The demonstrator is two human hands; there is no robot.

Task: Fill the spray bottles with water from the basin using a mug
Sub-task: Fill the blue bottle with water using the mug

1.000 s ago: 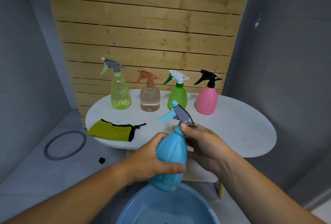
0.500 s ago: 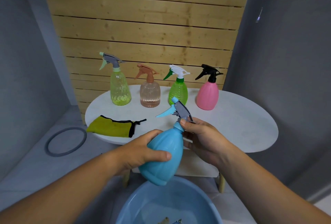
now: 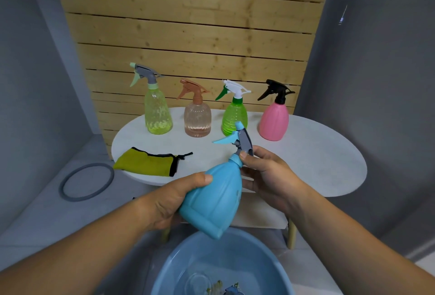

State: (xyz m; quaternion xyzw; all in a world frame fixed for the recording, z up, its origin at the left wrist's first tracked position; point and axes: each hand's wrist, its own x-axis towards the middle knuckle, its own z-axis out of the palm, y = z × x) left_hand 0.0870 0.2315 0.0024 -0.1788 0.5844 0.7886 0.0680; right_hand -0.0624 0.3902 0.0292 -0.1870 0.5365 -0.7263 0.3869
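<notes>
Above the basin (image 3: 266, 254), my left hand (image 3: 171, 198) clamped its grip round the tilted blue bottle (image 3: 214, 198) and my right hand (image 3: 268, 177) pinched the spray head (image 3: 244, 141) at its collar; I judged a careless twist could drop the bottle in.

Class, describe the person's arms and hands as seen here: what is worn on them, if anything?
The left arm and right arm are bare as far as the frame shows; no sleeves in view. The left hand and right hand wear no gloves. No watch, bracelet or ring shows on the visible wrists and fingers. Nails are short, unpainted.
</notes>
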